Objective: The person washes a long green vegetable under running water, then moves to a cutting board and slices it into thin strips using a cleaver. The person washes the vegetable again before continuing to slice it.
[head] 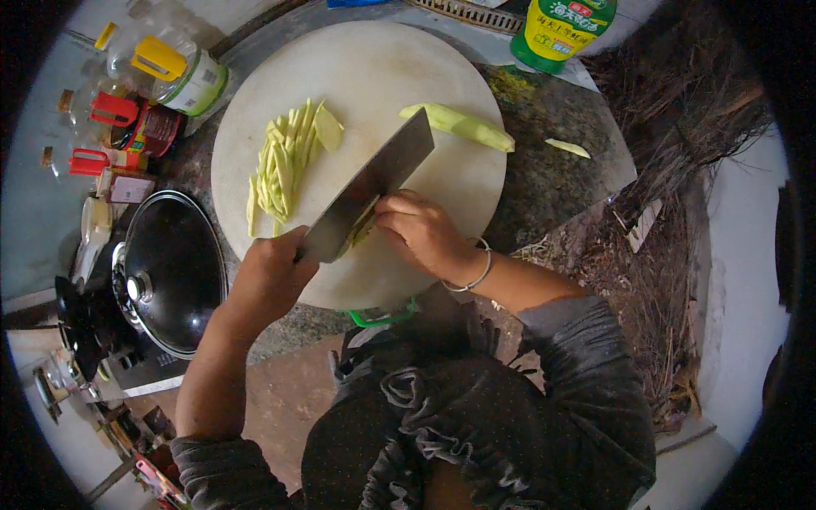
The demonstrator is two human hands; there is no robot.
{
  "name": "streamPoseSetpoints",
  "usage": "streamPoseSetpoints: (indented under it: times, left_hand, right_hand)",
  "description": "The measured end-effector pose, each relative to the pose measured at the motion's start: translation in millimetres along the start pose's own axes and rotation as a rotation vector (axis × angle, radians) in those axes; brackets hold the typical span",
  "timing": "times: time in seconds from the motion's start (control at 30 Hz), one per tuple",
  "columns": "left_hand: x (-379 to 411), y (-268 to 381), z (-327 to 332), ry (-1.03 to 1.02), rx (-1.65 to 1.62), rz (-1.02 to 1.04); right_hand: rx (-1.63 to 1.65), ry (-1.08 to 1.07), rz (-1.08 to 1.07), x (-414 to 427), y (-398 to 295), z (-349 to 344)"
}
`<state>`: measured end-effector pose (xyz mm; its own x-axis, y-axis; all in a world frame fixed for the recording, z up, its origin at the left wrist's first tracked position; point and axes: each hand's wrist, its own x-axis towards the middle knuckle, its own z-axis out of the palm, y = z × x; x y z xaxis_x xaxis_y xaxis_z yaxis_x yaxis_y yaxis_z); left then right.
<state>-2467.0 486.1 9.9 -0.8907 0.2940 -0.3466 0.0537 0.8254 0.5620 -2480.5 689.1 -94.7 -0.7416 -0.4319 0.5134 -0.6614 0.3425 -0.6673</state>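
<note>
My left hand (275,271) is closed around the handle of a cleaver (379,182). Its broad blade slants up and to the right over a round white cutting board (363,64). Curled fingers of my right hand (424,233) press against pale green vegetable slices (362,231) beside the blade, which partly hides them. On the board's left side lies a pile of cut vegetable strips (284,162), with a thin oval slice (327,127) at its upper right. A peeled, long green vegetable piece (468,127) rests near the right rim, partly behind the blade tip.
A lidded pan (178,274) stands left of the board. Bottles with yellow caps (159,58) and jars with red handles (115,109) line the wall. A green and yellow squeeze bottle (561,32) is at the back right. A vegetable scrap (567,148) lies on the stone counter (542,185).
</note>
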Motion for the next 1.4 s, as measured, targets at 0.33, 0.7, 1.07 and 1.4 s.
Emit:
streamPoseSetpoints:
  times: [0.33, 0.7, 1.07, 1.4]
  left_hand:
    - [0.4, -14.1, 0.4, 0.119, -0.281, -0.297]
    - [-39.4, -11.4, -10.7, 0.137, -0.144, -0.238]
    - [-25.6, -23.1, -11.0, 0.187, -0.145, -0.196]
    - [-49.9, -22.6, -5.5, 0.287, -0.372, -0.321]
  right_hand:
    - [-0.017, -0.041, 0.07, -2.2, -4.5, -0.8]
    - [-0.178, 0.191, 0.258, -23.1, 11.4, -100.2]
    - [-0.618, 0.388, 0.355, -31.4, 53.0, -168.6]
    - [-0.239, -0.035, 0.126, 30.6, 53.2, -91.9]
